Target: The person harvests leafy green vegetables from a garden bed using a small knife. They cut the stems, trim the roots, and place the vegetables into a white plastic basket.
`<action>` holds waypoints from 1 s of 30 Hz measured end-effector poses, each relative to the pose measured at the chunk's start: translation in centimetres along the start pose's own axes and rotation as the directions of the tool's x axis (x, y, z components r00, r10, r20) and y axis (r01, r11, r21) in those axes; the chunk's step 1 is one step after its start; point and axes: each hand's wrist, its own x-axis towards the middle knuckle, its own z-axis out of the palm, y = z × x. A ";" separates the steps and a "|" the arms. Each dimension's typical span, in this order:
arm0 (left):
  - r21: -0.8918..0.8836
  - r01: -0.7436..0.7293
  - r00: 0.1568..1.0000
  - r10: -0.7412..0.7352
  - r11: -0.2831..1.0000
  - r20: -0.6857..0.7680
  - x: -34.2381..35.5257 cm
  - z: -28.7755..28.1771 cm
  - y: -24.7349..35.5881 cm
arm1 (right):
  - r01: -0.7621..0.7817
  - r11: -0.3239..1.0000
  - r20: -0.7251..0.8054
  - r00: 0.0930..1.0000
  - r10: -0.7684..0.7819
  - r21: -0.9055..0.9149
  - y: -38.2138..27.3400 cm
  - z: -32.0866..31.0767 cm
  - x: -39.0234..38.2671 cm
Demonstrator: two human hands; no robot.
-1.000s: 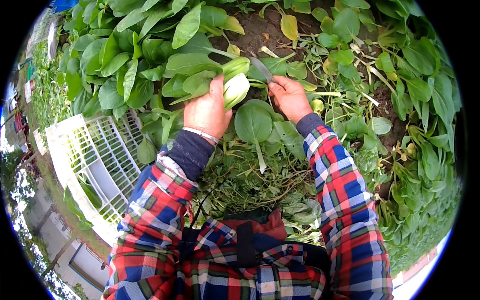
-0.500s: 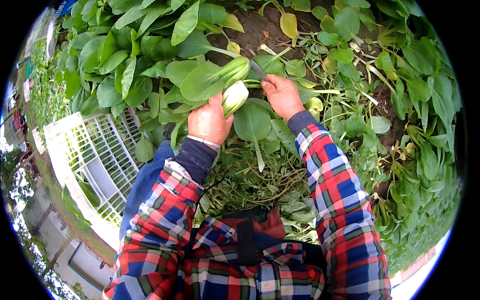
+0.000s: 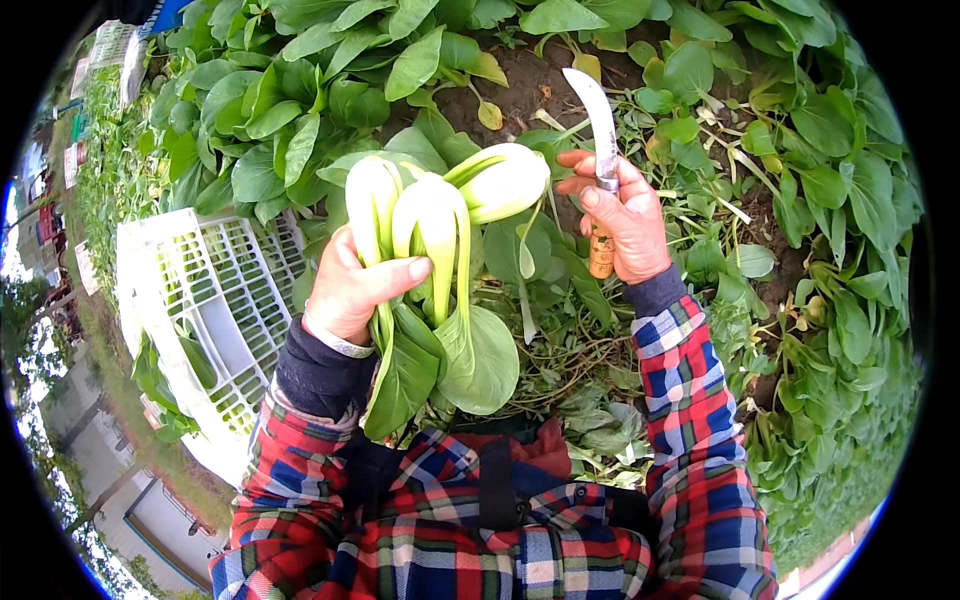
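Note:
My left hand (image 3: 365, 285) is closed round several heads of bok choy (image 3: 428, 225). Their pale, cut bases point up and away from me, and the broad green leaves hang down toward my lap. One head (image 3: 505, 185) sticks out to the right over the others. To the right of the bunch, my right hand (image 3: 628, 215) grips a knife (image 3: 603, 130) by its wooden handle. The curved blade points upward and stands apart from the vegetables. Some fingers of that hand are loosely extended behind the handle.
A white slatted plastic crate (image 3: 215, 330) with greens in it stands at my left. Growing bok choy (image 3: 255, 110) spreads ahead, and more plants (image 3: 850, 340) fill the right side. Cut leaves and weeds (image 3: 570, 370) litter the ground before me. Brown soil (image 3: 530, 85) shows between the rows.
My left hand has drawn the bok choy nearer and turned it, bases upward and leaves down. My right hand has moved right, away from the bunch, with the knife blade raised.

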 end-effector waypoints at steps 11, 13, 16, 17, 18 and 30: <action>-0.286 -0.102 0.966 0.164 0.953 0.202 -11.3 4.1 5.0 | 0.119 0.971 0.164 0.983 -0.086 -0.207 -11.0 8.0 -8.7; -0.177 -0.284 0.951 0.300 0.942 0.071 -14.1 4.4 6.0 | 0.129 0.964 0.149 0.984 -0.095 -0.234 -11.5 9.0 -10.8; 0.095 -0.481 0.877 0.477 0.872 0.062 -17.2 4.5 6.2 | 0.135 0.949 0.131 0.986 -0.101 -0.285 -11.3 11.7 -14.4; 0.082 -0.503 0.862 0.493 0.860 0.123 -17.7 5.1 5.7 | 0.145 0.939 0.157 0.982 -0.100 -0.312 -10.9 12.2 -15.5; 0.070 -0.526 0.842 0.508 0.847 0.184 -18.0 5.7 5.1 | 0.157 0.927 0.184 0.978 -0.098 -0.340 -10.8 12.8 -16.7; 0.126 -0.547 0.793 0.465 0.828 0.394 -26.2 4.7 1.3 | 0.240 0.830 0.311 0.947 -0.084 -0.504 -9.4 15.2 -26.1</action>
